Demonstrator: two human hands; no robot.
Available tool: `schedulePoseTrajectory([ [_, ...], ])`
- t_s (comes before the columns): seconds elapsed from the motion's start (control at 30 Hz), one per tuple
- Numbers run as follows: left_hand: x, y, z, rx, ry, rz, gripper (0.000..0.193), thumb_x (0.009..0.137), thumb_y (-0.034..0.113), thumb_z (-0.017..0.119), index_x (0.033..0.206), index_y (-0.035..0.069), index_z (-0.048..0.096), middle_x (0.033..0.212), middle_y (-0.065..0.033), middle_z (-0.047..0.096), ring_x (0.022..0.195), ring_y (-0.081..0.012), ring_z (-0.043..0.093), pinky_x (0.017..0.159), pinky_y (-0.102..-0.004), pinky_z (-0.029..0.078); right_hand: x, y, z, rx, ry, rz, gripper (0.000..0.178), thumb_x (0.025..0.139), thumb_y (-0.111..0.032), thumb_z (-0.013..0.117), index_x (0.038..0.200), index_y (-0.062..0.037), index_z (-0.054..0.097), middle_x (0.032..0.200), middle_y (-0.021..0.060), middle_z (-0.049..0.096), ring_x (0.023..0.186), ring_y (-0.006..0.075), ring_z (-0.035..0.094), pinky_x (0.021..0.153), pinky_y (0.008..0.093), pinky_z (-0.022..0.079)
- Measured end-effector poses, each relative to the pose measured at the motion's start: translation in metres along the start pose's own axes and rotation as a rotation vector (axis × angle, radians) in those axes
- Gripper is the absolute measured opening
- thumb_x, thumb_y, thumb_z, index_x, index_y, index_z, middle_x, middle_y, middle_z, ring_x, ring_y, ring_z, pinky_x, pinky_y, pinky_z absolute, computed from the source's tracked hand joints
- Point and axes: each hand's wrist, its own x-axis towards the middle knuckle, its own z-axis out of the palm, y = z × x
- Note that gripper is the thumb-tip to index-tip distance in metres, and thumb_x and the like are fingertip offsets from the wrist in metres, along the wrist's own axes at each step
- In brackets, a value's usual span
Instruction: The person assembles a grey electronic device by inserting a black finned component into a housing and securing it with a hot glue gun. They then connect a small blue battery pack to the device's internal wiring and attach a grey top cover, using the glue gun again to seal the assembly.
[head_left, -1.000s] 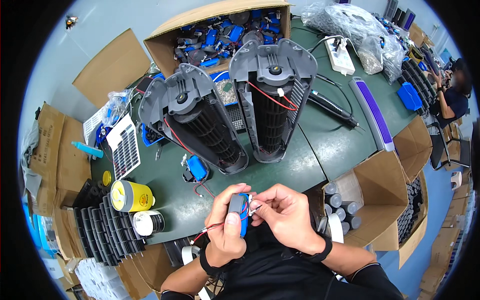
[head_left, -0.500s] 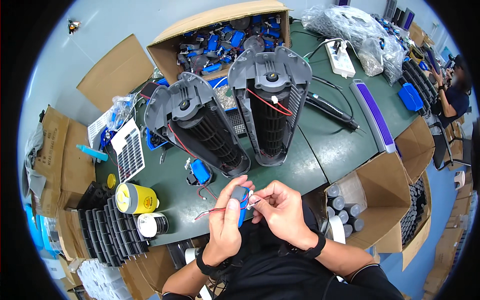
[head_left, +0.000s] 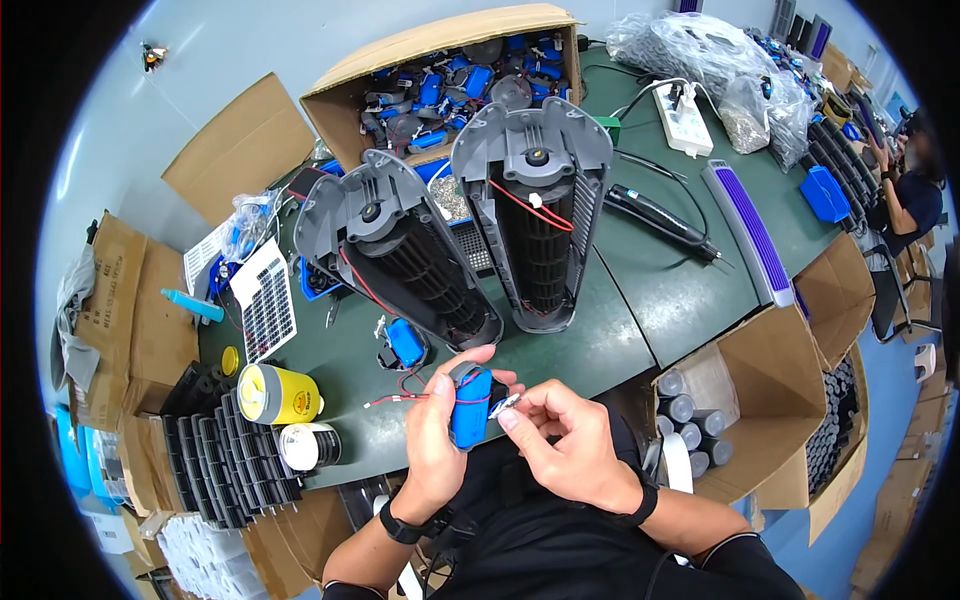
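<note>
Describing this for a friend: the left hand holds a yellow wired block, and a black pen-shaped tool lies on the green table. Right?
Not quite: in the head view, the wired block in the left hand is blue. The black tool does lie on the green table.

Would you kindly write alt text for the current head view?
The left hand holds a blue pack while the right hand pinches a small white part beside it. On the green table beyond are two grey housings and an open box.
</note>
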Motion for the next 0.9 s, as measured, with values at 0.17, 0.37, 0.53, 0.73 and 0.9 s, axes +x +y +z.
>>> schedulePoseTrajectory([
  [0.17,-0.005,0.004,0.003,0.274,-0.030,0.199,0.056,0.114,0.037,0.033,0.146,-0.005,0.052,0.131,-0.0223,0.067,0.112,-0.0254,0.068,0.103,-0.0395,0.051,0.005,-0.009,-0.009,0.081,-0.122,0.210,0.018,0.105,-0.015,0.068,0.096,0.0005,0.066,0.080,0.0048,0.069,0.064,0.0060,0.064,0.054,0.0234,0.053],
  [0.37,-0.012,-0.002,0.005,0.530,-0.028,0.440,0.054,0.112,0.036,0.038,0.143,-0.006,0.055,0.130,-0.0217,0.067,0.109,-0.0260,0.069,0.099,-0.0394,0.053,0.017,-0.020,-0.018,0.122,-0.245,0.402,0.022,0.106,-0.021,0.067,0.096,-0.0010,0.066,0.076,0.0035,0.067,0.060,0.0067,0.062,0.050,0.0222,0.051],
  [0.53,-0.001,0.009,-0.003,0.058,-0.009,-0.028,0.062,0.115,0.045,0.026,0.141,-0.003,0.056,0.118,-0.0204,0.072,0.107,-0.0245,0.072,0.095,-0.0436,0.058,0.017,-0.023,-0.025,0.086,-0.276,0.407,0.021,0.107,-0.021,0.066,0.099,-0.0014,0.067,0.077,0.0030,0.068,0.061,0.0059,0.062,0.051,0.0218,0.051],
  [0.73,0.002,0.027,-0.005,-0.227,0.035,-0.321,0.066,0.112,0.054,0.028,0.141,0.003,0.057,0.119,-0.0217,0.072,0.107,-0.0289,0.073,0.096,-0.0487,0.061,0.008,-0.028,-0.024,0.043,-0.188,0.315,0.018,0.105,-0.017,0.068,0.099,0.0003,0.068,0.075,0.0021,0.066,0.062,0.0052,0.060,0.056,0.0234,0.050],
  [0.9,0.000,0.026,-0.002,-0.211,0.077,-0.319,0.064,0.112,0.053,0.030,0.141,0.002,0.057,0.118,-0.0221,0.072,0.105,-0.0291,0.074,0.095,-0.0472,0.060,0.002,-0.024,-0.016,-0.077,-0.119,0.066,0.017,0.100,-0.012,0.073,0.096,0.0021,0.065,0.073,0.0050,0.067,0.060,0.0077,0.062,0.055,0.0265,0.050],
])
